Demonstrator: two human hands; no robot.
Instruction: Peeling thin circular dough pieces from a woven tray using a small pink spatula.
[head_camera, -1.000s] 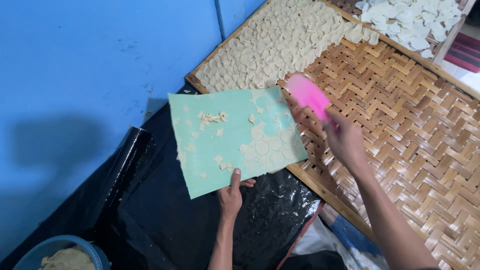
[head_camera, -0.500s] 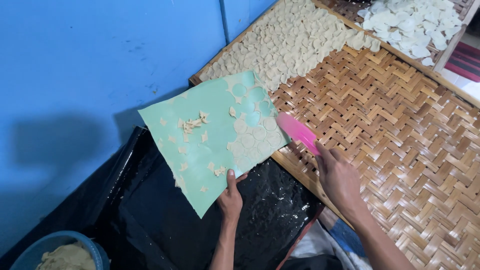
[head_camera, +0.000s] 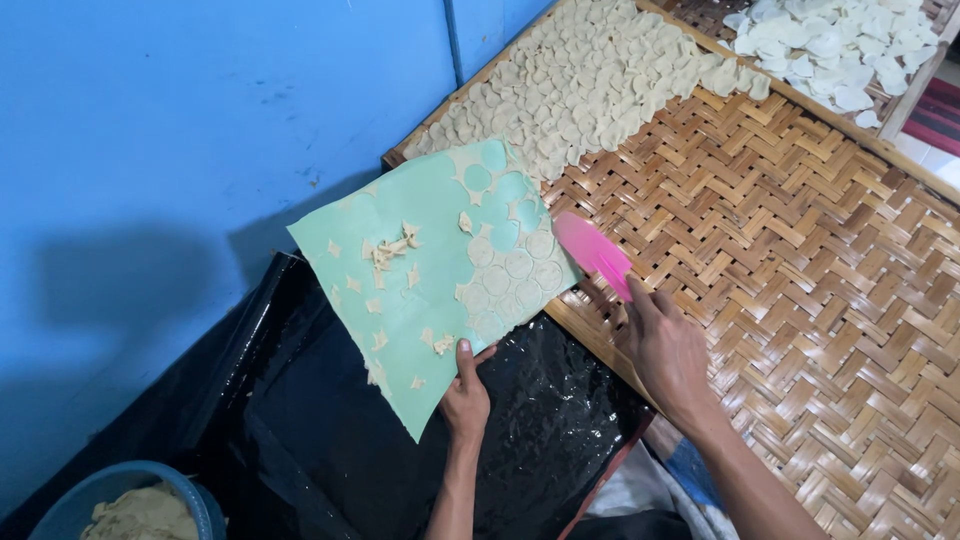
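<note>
Mint-green sheet (head_camera: 425, 290), roughly square, held tilted over black plastic sheeting (head_camera: 330, 440) and overlapping the near-left corner of a woven bamboo tray (head_camera: 800, 300). Scattered across its green face: pale dough scraps (head_camera: 392, 248) toward the middle, and round dough discs (head_camera: 510, 268) clustered on the right part, beside bare circles of green. Left hand (head_camera: 465, 400) closed on the sheet's lower edge, thumb pressed on top, remaining fingers hidden underneath. Right hand (head_camera: 668, 350) curled firmly around a pink scraper (head_camera: 592, 252), index finger stretched along its back, blade tip just beside the sheet's right edge and hovering over the tray; contact with the sheet cannot be told. Rows of small pale dough rounds (head_camera: 590, 85) packed across the tray's far-left part, the nearer weave bare. Whiter pieces (head_camera: 825, 50) heaped on a second tray at upper right. Blue wall (head_camera: 200, 120) along the left. Blue bucket (head_camera: 130, 505) with beige dough at the bottom-left corner.
</note>
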